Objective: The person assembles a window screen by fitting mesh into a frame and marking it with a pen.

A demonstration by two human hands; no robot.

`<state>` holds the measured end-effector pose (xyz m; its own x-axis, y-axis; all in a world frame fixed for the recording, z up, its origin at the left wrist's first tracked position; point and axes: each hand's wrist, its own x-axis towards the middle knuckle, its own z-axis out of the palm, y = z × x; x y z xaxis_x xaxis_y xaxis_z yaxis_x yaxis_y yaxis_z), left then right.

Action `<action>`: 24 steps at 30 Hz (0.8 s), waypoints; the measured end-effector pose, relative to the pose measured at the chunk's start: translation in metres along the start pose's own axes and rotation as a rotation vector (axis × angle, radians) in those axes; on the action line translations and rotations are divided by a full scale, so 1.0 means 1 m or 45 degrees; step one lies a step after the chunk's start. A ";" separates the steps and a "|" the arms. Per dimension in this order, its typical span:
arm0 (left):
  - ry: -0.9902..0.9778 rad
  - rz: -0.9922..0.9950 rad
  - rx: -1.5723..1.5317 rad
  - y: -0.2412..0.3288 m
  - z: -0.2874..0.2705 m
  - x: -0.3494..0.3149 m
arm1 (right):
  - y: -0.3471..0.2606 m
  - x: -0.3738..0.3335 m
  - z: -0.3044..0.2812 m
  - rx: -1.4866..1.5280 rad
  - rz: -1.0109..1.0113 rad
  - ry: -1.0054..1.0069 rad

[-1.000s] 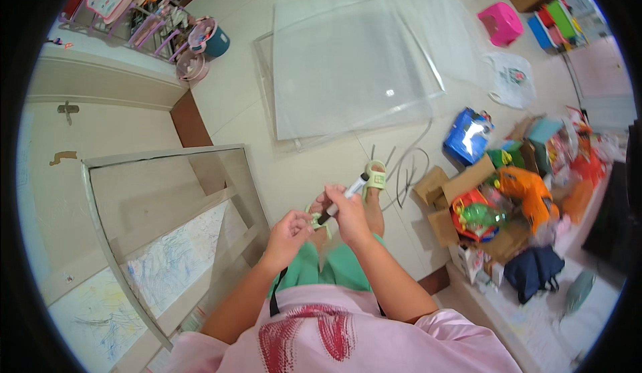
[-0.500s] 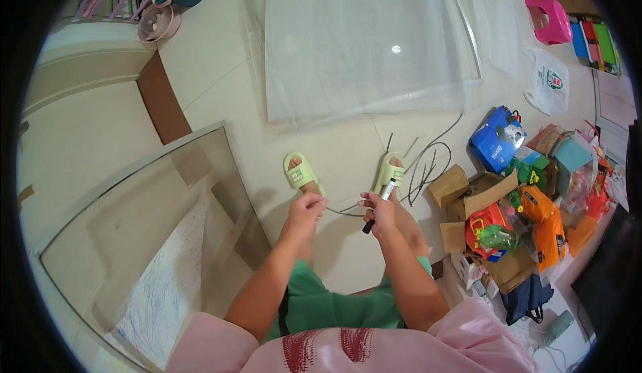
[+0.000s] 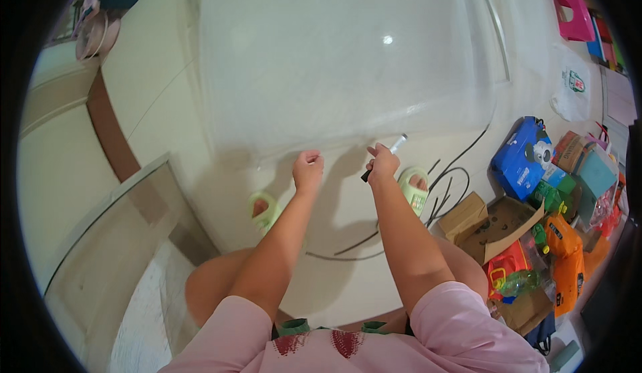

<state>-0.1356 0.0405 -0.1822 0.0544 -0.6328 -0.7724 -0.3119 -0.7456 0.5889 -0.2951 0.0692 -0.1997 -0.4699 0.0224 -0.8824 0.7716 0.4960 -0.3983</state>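
My right hand is closed round a white marker pen with a black end, which points up and to the right. My left hand is held level with it, fingers curled together in a pinch; whether anything small is in them is hidden. Just beyond both hands lies a large translucent plastic sheet on the floor, its near edge close to my fingertips. A metal frame shows through it on the right.
Thin black strips curl over the floor by my right slipper. At the right stand an open cardboard box, a blue bag, an orange bag and a pink stool. A framed screen leans at the left.
I have crouched lower, with my knees bent out beside my arms. Both hands have moved forward toward the sheet's near edge, the marker pen still in my right hand.
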 end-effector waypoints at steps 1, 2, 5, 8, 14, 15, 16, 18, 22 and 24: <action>0.010 0.243 0.286 -0.004 0.014 0.014 | -0.002 0.019 0.007 0.092 -0.077 0.191; -0.035 0.275 0.268 0.004 0.037 0.021 | -0.012 0.043 0.001 0.123 -0.096 0.300; -0.442 0.690 0.617 0.026 0.100 0.027 | -0.045 0.115 -0.017 0.189 -0.353 0.724; -0.326 1.423 1.130 0.032 0.127 0.043 | -0.070 0.126 -0.005 0.156 -0.521 0.738; -0.283 1.837 1.201 0.055 0.135 0.080 | -0.089 0.096 0.007 0.193 -1.000 0.312; -0.285 1.847 1.207 0.061 0.127 0.084 | -0.089 0.085 0.006 0.206 -0.999 0.314; -0.269 1.873 1.159 0.066 0.123 0.085 | -0.089 0.076 0.000 0.184 -0.961 0.310; -0.223 1.912 0.966 0.080 0.126 0.071 | -0.087 0.081 -0.016 0.171 -0.922 0.330; -0.275 1.928 0.941 0.077 0.120 0.072 | -0.088 0.107 -0.029 0.551 -0.652 0.378; -0.385 1.966 0.963 0.072 0.102 0.083 | -0.094 0.101 -0.014 0.810 -0.465 0.191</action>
<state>-0.2502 -0.0443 -0.2279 -0.8303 -0.4832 0.2777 -0.2427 0.7620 0.6003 -0.4213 0.0365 -0.2479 -0.7623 0.0932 -0.6405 0.6326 -0.1019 -0.7677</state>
